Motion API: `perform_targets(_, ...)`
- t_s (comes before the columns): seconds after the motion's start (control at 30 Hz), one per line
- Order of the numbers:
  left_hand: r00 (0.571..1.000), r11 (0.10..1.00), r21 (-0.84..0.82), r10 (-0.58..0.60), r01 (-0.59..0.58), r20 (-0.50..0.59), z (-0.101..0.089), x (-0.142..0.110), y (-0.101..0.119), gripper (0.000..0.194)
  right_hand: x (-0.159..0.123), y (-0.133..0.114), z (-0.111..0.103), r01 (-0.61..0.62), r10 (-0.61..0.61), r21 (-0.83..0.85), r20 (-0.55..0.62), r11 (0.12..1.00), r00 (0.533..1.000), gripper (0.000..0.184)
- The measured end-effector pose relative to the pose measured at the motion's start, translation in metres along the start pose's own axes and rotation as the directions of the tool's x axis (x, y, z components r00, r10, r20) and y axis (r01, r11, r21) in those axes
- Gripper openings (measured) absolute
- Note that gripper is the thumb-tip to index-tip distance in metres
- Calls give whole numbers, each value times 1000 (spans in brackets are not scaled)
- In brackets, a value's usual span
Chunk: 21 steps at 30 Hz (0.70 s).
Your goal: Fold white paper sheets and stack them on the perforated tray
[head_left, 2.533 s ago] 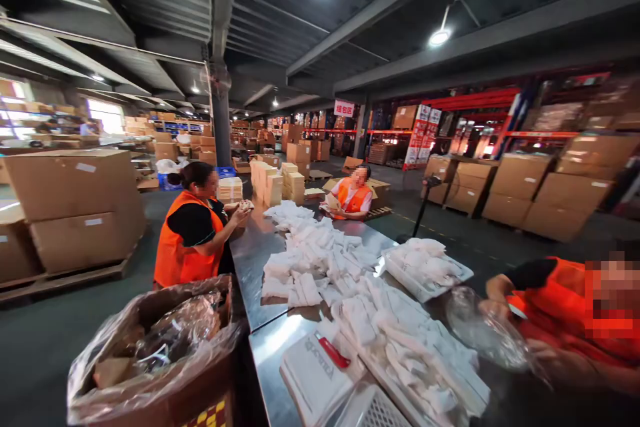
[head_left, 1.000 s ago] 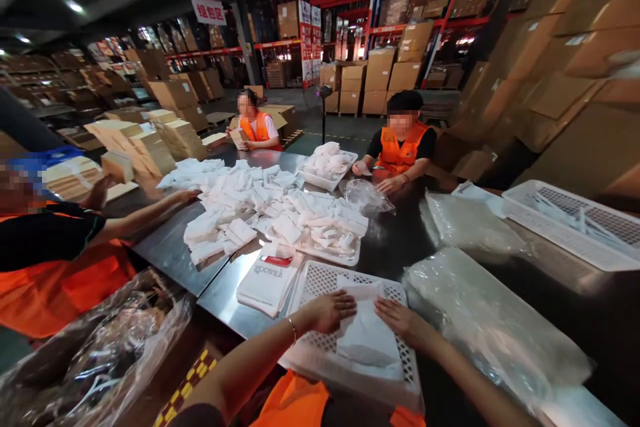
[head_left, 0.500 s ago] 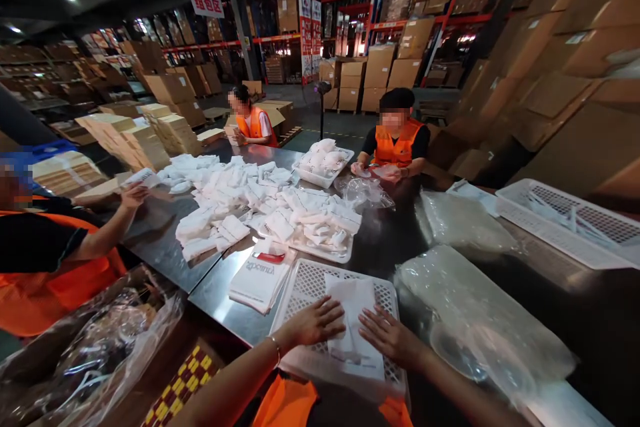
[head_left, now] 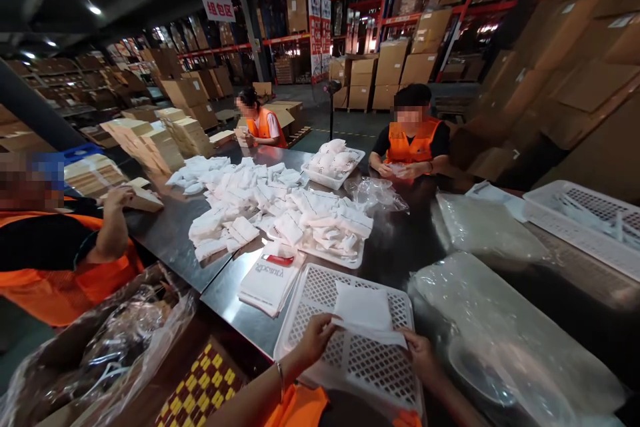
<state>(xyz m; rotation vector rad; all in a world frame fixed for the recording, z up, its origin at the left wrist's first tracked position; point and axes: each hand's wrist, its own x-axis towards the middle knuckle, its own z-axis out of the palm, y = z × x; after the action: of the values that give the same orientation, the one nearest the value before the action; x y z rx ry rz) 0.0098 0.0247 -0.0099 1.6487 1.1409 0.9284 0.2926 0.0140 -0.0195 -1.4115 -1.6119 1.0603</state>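
Note:
A white bag (head_left: 364,305) lies over the upturned white plastic basket (head_left: 310,288), its near edge folded up into a strip. My left hand (head_left: 316,337) pinches the left end of that strip between thumb and fingers. At the strip's right end, my right hand (head_left: 419,351) is closed on the other corner. Just left of the basket is a stack of flat white printed bags (head_left: 267,280) with a red mark on top. Beyond the basket, a large heap of folded white packets (head_left: 280,203) spreads over the metal table, partly on a white tray (head_left: 350,257).
Clear plastic bags (head_left: 500,327) lie to the right, near a white basket (head_left: 575,213). A plastic-lined carton (head_left: 115,347) stands at lower left. Co-workers in orange vests sit left (head_left: 75,253), far (head_left: 263,123) and across (head_left: 413,140).
My hands went from lying flat on the bag to gripping its near edge, which is now folded up. The co-worker on the left exchanged a white packet for a small box.

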Motion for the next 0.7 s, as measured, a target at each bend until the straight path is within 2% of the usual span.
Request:
perform_targets(0.07,984,986,-116,-135,121,-120,11,1,2,57,-1,-2,7,-55,54,-10,-72,998,996,51)
perform_targets(0.13,962,976,-150,-187,158,-201,21,3,5,64,-1,-4,15,-90,74,-83,-180,993,981,59)
perform_targets(0.2,946,981,-87,-190,173,-264,28,6,8,65,0,-4,21,-114,61,-169,-293,979,954,63)
perform_targets(0.27,936,981,16,-181,195,-301,33,8,9,65,1,-4,27,-107,17,-238,-350,965,937,62)
perform_targets(0.4,929,940,224,-179,259,-324,36,14,0,71,6,-1,32,-107,-61,-371,-412,922,909,54)
perform_targets(0.5,930,919,278,-187,280,-317,37,19,-8,71,9,3,34,-122,-122,-489,-439,864,890,52)
perform_targets(0.7,932,863,391,-212,320,-294,36,23,-17,54,10,12,33,-98,-208,-618,-405,780,890,49)
